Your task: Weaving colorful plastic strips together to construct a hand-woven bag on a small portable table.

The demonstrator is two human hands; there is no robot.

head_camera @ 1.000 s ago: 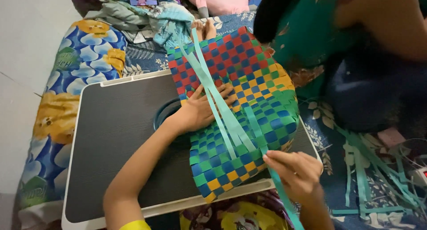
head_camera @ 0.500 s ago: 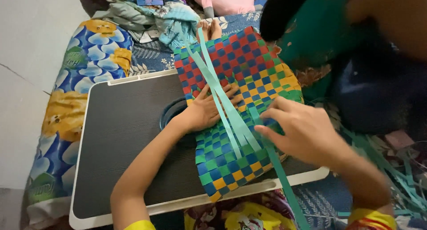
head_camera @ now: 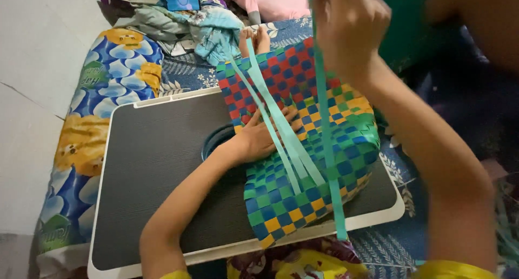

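Note:
A woven mat [head_camera: 303,149] of red, blue, green and yellow checks lies across a black lap tray [head_camera: 157,171] with a white rim. My left hand [head_camera: 265,136] presses flat on the mat's middle, beside several loose light-green strips [head_camera: 275,133] that fan toward the far edge. My right hand [head_camera: 348,28] is raised near the camera, fingers closed on one light-green strip [head_camera: 330,165] pulled taut up from the mat's near edge. Someone's toes [head_camera: 255,38] rest at the mat's far edge.
The tray sits on a bed sheet with blue, yellow and floral prints [head_camera: 102,95]. Crumpled cloth [head_camera: 189,25] and a pink pillow [head_camera: 275,1] lie at the far side. A person in green clothing [head_camera: 427,36] sits at the right. White floor [head_camera: 32,68] lies to the left.
My right hand rose from the mat's near right corner up toward the camera, drawing one green strip taut. My left hand stayed pressed on the mat.

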